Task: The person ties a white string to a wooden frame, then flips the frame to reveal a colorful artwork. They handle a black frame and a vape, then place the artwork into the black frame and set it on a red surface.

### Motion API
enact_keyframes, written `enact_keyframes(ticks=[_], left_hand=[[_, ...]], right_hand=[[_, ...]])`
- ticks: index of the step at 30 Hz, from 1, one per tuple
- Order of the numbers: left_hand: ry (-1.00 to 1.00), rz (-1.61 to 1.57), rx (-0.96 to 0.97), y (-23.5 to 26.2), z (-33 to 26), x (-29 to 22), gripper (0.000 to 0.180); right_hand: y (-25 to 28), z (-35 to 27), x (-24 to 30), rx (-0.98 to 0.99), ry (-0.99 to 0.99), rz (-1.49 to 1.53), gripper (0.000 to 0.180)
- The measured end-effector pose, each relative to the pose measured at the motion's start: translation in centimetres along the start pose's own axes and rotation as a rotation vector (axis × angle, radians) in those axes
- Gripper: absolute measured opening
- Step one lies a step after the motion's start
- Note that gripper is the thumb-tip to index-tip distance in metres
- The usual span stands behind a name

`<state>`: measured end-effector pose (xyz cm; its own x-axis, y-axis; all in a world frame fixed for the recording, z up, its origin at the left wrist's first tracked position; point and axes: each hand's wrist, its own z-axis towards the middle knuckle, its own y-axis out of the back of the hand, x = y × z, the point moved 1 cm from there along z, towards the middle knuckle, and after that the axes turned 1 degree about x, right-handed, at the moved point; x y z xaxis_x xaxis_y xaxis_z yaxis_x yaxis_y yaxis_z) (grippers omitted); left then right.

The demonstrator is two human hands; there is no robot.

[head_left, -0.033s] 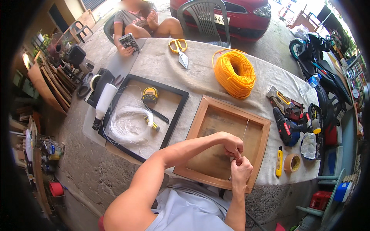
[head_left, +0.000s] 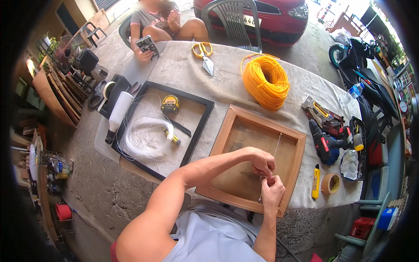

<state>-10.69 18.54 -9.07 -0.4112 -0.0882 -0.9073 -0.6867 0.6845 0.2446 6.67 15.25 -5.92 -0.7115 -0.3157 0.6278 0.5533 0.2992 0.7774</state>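
Note:
A brown wooden frame with a recessed board lies on the cloth-covered table in front of me. From a small metal fitting near its far right inner corner, a thin pale line runs toward my fingers; I cannot tell whether it is wire or string. My left hand reaches across the frame, fingers closed in a pinch on this line. Just nearer to me, my right hand is also closed, its fingertips meeting the left ones. The part of the line between the fingers is mostly hidden.
Left, a black frame surrounds a clear line coil and a tape measure. Beyond are scissors and an orange rope coil. Right lie a drill, yellow cutter and tape roll. A person sits opposite.

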Motion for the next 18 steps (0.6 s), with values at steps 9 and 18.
enact_keyframes(ticks=[9,18], left_hand=[[-0.024,-0.023,-0.093,0.1,-1.2,-0.3,0.021],[0.019,0.041,-0.092,-0.1,-1.7,-0.8,0.025]], right_hand=[[-0.2,0.5,-1.7,0.231,-0.249,0.823,0.030],[-1.0,0.7,-4.2,0.177,-0.160,0.668,0.023]])
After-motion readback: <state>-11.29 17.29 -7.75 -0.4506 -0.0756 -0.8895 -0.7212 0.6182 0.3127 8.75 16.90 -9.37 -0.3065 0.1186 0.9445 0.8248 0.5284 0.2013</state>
